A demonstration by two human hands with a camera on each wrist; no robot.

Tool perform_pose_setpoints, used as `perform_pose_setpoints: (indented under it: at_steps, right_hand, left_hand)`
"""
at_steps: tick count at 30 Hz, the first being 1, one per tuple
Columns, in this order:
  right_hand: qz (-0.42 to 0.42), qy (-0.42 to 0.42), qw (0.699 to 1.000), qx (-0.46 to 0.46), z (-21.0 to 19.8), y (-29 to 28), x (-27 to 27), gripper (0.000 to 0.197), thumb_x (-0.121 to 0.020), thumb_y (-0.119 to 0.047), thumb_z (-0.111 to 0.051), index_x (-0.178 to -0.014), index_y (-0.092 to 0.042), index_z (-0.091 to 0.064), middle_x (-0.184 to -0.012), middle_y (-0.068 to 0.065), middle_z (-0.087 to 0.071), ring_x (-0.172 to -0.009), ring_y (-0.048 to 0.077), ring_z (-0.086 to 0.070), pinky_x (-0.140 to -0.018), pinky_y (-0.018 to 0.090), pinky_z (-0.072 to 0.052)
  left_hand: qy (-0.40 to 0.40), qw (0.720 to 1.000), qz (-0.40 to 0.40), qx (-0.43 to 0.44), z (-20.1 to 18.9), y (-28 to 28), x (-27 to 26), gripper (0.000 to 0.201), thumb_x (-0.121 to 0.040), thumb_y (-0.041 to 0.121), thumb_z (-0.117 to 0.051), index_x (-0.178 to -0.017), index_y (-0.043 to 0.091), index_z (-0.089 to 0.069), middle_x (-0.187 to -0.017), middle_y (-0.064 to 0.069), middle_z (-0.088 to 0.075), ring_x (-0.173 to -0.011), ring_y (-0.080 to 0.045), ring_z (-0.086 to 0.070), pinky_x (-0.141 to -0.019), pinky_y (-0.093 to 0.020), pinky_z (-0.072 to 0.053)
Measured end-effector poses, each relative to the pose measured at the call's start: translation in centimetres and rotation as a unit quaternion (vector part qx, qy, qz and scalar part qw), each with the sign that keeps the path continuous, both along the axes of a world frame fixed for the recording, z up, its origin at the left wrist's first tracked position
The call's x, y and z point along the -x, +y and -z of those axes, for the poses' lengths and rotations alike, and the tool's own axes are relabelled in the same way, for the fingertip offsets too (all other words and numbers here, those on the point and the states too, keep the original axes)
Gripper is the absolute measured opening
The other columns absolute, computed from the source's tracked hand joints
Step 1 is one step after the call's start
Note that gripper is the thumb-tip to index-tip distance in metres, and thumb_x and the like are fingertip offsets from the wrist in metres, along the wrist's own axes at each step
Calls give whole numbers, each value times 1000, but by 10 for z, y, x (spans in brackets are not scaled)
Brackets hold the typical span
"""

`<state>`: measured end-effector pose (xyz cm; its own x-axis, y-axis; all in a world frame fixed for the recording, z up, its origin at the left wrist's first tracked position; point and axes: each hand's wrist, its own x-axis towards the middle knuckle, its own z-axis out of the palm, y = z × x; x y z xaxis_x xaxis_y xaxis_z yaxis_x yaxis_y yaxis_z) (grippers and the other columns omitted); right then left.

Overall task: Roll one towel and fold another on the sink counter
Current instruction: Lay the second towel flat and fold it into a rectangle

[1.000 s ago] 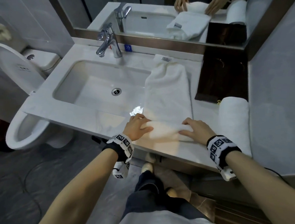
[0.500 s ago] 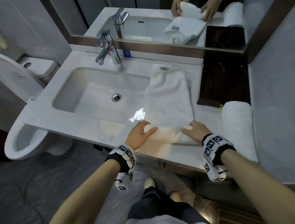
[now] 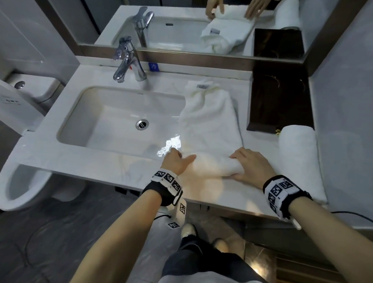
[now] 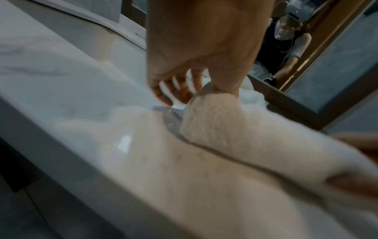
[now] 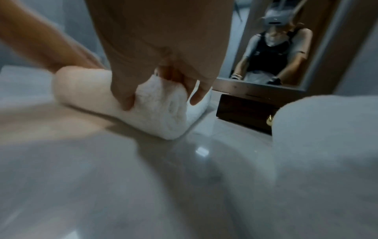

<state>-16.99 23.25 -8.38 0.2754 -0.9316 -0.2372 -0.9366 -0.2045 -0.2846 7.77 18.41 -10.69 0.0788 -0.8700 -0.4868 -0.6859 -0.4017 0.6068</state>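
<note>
Both hands were down on the towel (image 3: 209,129), one at each end of its rolled near edge. The right hand (image 3: 249,167) was curled over the right end of the roll, thumb (image 5: 122,97) pressed into the near face and fingers (image 5: 199,93) over the far side, gripping it. The left hand (image 3: 176,160) sat at the left end, thumb lying on top of the roll, fingers (image 4: 178,90) loosely bent and reaching down past the end toward the counter (image 3: 102,165); whether they actually gripped the cloth, the blurred wrist view didn't show. Beyond the roll the rest of the towel stretched flat away toward the mirror (image 3: 192,17), its label at the far end, its left edge overlapping the sink (image 3: 115,117). A second towel (image 3: 299,160), already rolled, lay to the right against the wall, apart from the right hand. A dark wooden box (image 3: 279,104) stood at the far right, just behind that roll. The tap (image 3: 127,64) stood at the far side of the sink, a toilet (image 3: 18,140) off to the left.
</note>
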Motion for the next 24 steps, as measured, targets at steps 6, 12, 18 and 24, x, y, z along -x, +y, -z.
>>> perform_pose_setpoints:
  at_steps: [6,12,18,24]
  right_hand:
    - [64,-31,994,-82,-5,-12,-7,49,-78,-55,-60,-117,-25,-56,-119,-1,-61,-105,23,-57,-80,33,-39]
    - [172,-60,966,-186,0,-26,-10,53,-78,-54,-58,-121,-25,-47,-122,10,-54,-94,25,-50,-78,34,-40]
    - [298,-129,916,-234,2,-39,-8,72,-67,-57,-68,-123,-20,-43,-128,7,-51,-106,24,-50,-85,36,-42]
    - [377,-153,884,-232,0,-45,-15,87,-71,-57,-68,-136,-9,-34,-136,13,-45,-121,31,-48,-86,35,-42]
  left_hand:
    - [73,970,115,203,1,17,-11,19,-91,26,-60,-101,11,-65,-101,-5,-60,-98,-22,-58,-91,-39,-48]
    - [58,982,153,94,0,30,-30,70,-68,57,-74,-126,26,-49,-121,13,-51,-111,-5,-48,-94,-23,-39]
    - [6,997,62,50,-11,15,-16,74,-73,62,-67,-124,8,-56,-123,-9,-60,-118,-25,-54,-101,-40,-45]
    - [-26,999,-14,-39,-17,-2,-4,91,-76,63,-63,-140,4,-34,-137,-15,-48,-125,-33,-49,-102,-43,-43]
